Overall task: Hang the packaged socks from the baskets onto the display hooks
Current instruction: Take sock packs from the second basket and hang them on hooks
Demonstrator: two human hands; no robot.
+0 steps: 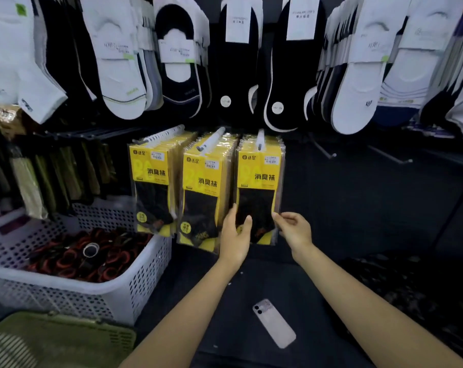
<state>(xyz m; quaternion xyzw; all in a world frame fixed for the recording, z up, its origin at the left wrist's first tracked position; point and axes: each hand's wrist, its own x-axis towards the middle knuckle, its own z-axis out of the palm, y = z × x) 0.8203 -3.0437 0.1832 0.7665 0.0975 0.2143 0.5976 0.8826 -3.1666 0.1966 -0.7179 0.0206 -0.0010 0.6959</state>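
Observation:
Three stacks of yellow-and-black packaged socks hang on white display hooks in the middle of the rack. The right stack (259,181) hangs from the right hook (260,139). My left hand (234,235) grips that stack's lower left edge, thumb across the front. My right hand (294,227) pinches its lower right edge. The middle stack (202,189) and the left stack (152,181) hang untouched on their own hooks. A white perforated basket (145,274) at the left holds dark red-and-black items.
Loose white and black socks hang in rows above. Two bare hooks (328,152) stick out to the right of the yellow packs. A phone (274,324) lies on the dark surface below my arms. A green basket (60,338) sits at the bottom left.

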